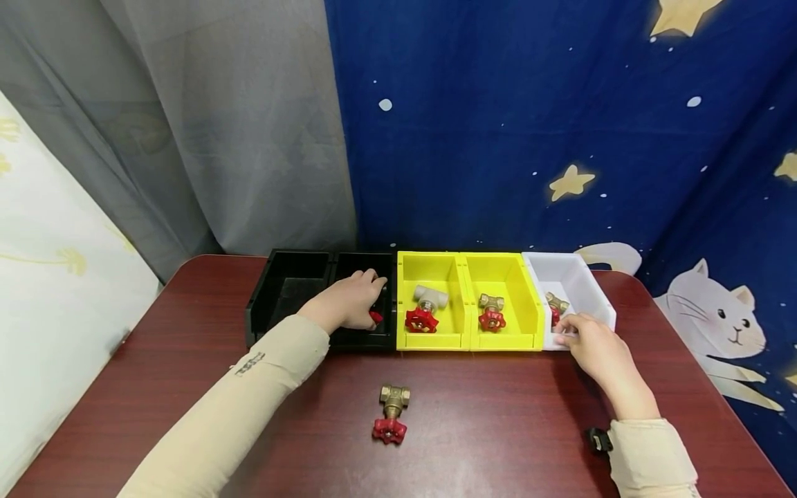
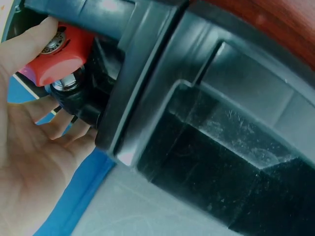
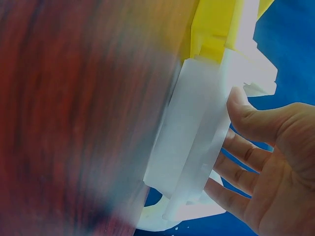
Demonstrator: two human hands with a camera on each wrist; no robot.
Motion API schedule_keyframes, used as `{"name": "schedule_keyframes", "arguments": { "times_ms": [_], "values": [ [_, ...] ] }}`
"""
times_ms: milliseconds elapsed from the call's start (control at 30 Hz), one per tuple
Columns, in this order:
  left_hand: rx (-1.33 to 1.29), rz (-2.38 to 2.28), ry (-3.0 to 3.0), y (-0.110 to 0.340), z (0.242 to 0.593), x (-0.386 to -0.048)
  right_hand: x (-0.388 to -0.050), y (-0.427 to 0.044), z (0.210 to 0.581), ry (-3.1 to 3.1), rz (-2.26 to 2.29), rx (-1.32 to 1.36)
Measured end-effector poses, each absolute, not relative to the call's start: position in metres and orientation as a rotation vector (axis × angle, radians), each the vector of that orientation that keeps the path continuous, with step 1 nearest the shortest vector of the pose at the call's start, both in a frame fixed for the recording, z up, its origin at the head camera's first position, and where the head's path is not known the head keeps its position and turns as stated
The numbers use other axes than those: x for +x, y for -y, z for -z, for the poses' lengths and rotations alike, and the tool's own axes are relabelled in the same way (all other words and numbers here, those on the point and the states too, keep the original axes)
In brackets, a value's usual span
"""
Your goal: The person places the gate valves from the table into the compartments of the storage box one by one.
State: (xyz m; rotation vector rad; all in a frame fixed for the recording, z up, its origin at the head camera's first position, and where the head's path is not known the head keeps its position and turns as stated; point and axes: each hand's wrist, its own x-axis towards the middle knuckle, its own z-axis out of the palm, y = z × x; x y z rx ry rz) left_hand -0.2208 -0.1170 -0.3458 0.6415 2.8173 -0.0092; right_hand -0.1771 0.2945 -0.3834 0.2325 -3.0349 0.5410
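Note:
In the second black bin [image 1: 364, 340], my left hand [image 1: 345, 301] holds a valve with a red handle [image 2: 66, 54]. The left wrist view shows the thumb on the handle and the fingers by the valve's dark body, below a shiny metal collar. My right hand [image 1: 600, 349] reaches over the front of the white bin [image 1: 582, 287], its thumb near the front lip and its other fingertips hidden behind the wall. Beside those fingers lies a brass valve [image 1: 557, 304] with a red handle. Another brass valve [image 1: 392, 411] with a red handwheel lies on the table.
One yellow bin [image 1: 429, 342] contains a grey-white valve [image 1: 426, 304] with a red handwheel. The adjoining yellow bin [image 1: 507, 342] has a small brass valve [image 1: 492, 311]. The left black bin [image 1: 292, 294] joins this row on the red-brown table [image 1: 486, 429]. Curtains [image 1: 467, 138] hang behind.

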Motion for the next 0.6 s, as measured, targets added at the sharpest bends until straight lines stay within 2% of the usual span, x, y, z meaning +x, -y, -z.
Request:
{"name": "schedule_keyframes", "arguments": {
  "times_ms": [600],
  "values": [
    [0.595, 0.046, -2.771, 0.113, 0.361, -0.226, -0.176, -0.294, 0.381, 3.007, -0.545, 0.258]
  ]
}}
